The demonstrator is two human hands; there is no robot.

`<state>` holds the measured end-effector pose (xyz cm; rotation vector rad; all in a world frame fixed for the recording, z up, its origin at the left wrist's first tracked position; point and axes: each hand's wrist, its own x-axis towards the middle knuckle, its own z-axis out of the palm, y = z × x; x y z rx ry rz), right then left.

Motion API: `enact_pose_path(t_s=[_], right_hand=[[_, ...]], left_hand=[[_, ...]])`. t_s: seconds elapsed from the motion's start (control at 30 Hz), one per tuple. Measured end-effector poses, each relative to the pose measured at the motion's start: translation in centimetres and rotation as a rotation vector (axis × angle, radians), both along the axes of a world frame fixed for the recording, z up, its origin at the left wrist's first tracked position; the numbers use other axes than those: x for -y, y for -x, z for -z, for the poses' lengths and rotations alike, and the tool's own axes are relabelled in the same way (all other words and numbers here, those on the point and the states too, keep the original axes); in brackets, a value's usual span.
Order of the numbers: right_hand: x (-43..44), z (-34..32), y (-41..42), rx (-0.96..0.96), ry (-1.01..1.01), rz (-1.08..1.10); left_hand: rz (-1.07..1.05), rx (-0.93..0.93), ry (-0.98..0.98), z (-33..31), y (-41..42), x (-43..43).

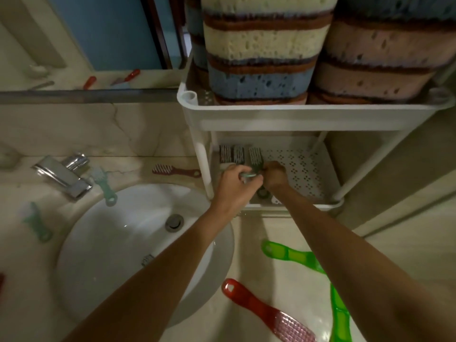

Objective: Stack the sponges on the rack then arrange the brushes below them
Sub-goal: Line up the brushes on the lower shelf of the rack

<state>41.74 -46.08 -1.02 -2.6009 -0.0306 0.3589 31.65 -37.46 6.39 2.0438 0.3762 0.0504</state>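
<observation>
left hand [235, 185] grip: curled round teal brush [255, 157] handle | right hand [275, 176] grip: at same brush, cannot tell | on lower rack shelf [306, 169] | sponges [266, 45] stacked above

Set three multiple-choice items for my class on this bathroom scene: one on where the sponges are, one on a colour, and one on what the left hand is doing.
1. Where are the sponges?
A in a bucket
B on the top shelf of the rack
C on the floor

2. What colour is the large brush lying nearest the camera, left of the green ones?
A red
B blue
C white

3. What is the left hand doing?
A squeezing a sponge
B hanging open and empty
C gripping a teal-handled brush at the lower shelf

Answers:
1. B, because the sponges stand stacked on the rack's upper tier.
2. A, because that brush is translucent red.
3. C, because the fingers curl round the teal handle over the lower shelf.
</observation>
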Motion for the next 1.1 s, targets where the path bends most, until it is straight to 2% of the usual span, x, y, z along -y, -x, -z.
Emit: enact_pose_path(t_s=[0.23, 0.43, 0.5, 0.57, 0.6, 0.7, 0.77, 0.83, 0.9, 0.97, 1.1], right_hand=[[-1.4, 1.0, -1.1, -0.018, 0.005, 0.030], [-1.2, 1.3, -1.1, -0.018, -0.138, 0.070], [-0.7, 0.6, -0.3, 0.076, -0.252, 0.092], [-0.1, -0.2, 1.1, 0.152, -0.512, 0.149], [0.3, -0.7, 1.7, 0.053, -0.677, 0.213], [1.3, -1.4, 2.6, -0.459, -1.120, 0.302], [1.9, -0.9, 2.5, -0.584, -1.241, 0.283], [2.6, -0.7, 2.1, -0.606, -1.297, 0.293], [3.4, -0.7, 1.6, -0.585, -1.315, 0.329], [4.1, -0.9, 0.7, -0.504, -1.227, 0.387], [4.9, -0.5, -0.9, -0.317, -0.715, 0.415]], left_hand=[[-0.013, -0.022, 0.041, -0.2, -0.5, -0.7], [0.006, -0.012, -0.007, 0.4, -0.6, -1.1], [0.030, 0.003, -0.005, 0.9, -0.5, -1.2], [0.071, 0.022, 0.018, 1.4, -0.3, -1.1], [0.102, 0.040, 0.032, 1.6, -0.2, -1.1], [0.205, 0.082, 0.083, 1.8, 0.0, -0.2], [0.249, 0.093, 0.123, 2.1, -0.1, 0.5], [0.284, 0.083, 0.198, 2.5, -0.3, 1.2], [0.318, 0.063, 0.218, 2.6, -0.4, 1.5], [0.323, 0.065, 0.128, 2.6, -0.4, 1.5], [0.337, 0.019, -0.341, 2.9, -0.9, 0.6]])
